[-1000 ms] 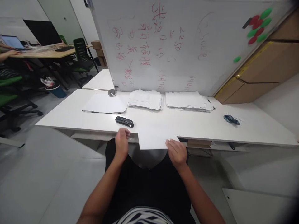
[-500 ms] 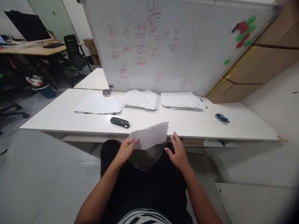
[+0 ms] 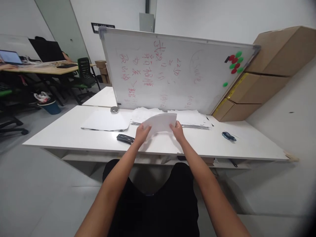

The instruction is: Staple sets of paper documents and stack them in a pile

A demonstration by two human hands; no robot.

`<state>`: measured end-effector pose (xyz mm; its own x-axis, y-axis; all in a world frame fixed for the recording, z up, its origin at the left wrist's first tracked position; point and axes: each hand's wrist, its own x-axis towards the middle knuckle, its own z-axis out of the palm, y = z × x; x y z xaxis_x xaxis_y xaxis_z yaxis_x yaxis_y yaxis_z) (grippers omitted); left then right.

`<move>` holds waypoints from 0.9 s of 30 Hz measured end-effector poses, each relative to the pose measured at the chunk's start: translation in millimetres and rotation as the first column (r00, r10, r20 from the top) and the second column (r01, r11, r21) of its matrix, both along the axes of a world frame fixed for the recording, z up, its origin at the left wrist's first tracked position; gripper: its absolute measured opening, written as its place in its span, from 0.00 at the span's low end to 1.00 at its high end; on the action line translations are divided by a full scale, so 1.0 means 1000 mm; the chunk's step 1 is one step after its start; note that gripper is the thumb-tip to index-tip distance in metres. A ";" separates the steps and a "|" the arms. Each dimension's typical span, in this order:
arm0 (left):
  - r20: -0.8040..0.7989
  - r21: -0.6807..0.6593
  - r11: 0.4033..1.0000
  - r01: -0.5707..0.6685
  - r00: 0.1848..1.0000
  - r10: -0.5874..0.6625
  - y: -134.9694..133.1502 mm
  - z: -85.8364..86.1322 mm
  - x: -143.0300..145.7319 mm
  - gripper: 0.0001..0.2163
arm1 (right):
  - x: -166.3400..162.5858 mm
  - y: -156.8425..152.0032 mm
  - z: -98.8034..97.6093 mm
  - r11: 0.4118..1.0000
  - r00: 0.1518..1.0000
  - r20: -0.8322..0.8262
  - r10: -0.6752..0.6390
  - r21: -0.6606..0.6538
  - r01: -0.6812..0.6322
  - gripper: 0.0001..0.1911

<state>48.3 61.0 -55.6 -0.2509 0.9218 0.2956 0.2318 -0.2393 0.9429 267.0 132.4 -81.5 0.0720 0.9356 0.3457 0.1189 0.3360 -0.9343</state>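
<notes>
Both my hands hold one white sheet of paper (image 3: 161, 122) above the white table (image 3: 61, 131). My left hand (image 3: 142, 134) grips its left edge and my right hand (image 3: 176, 129) grips its right edge, so the sheet bows upward between them. Just left of my left hand a black stapler (image 3: 124, 138) lies on the table. Behind the sheet lie two stacks of white papers, the left stack (image 3: 139, 114) and the right stack (image 3: 195, 118), partly hidden by the sheet.
A whiteboard (image 3: 172, 70) with red writing and coloured magnets leans at the table's back. A large loose sheet (image 3: 105, 120) lies left, a small round grey object (image 3: 114, 110) behind it, a dark blue tool (image 3: 228, 136) right. Cardboard boxes (image 3: 269, 75) stand right; desks and chairs (image 3: 84, 70) are at far left.
The sheet left the table's front edge: my left hand took it, then both hands carried it up and forward over the table. The camera tilted up, showing the whole whiteboard.
</notes>
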 end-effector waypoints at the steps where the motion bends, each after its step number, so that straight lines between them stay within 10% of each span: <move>1: -0.009 -0.044 0.998 0.033 0.999 -0.034 0.006 -0.011 0.000 0.18 | -0.001 0.001 -0.009 1.000 1.000 0.006 -0.029 -0.004 0.029 0.21; 8: -0.031 -0.132 0.984 0.117 0.992 -0.122 0.018 -0.046 -0.008 0.20 | 0.003 0.002 -0.042 0.994 0.994 0.004 -0.108 -0.034 0.108 0.15; 27: 0.017 -0.178 0.977 0.120 0.993 -0.119 0.009 -0.035 -0.004 0.21 | 0.000 -0.005 -0.034 0.997 0.985 -0.159 -0.072 0.009 0.074 0.24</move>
<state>44.7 70.1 -90.6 -0.1374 0.9829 0.1224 0.2062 -0.0925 0.9741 267.3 127.5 -115.4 0.1951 0.9205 0.3384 -0.0055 0.3461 -0.9382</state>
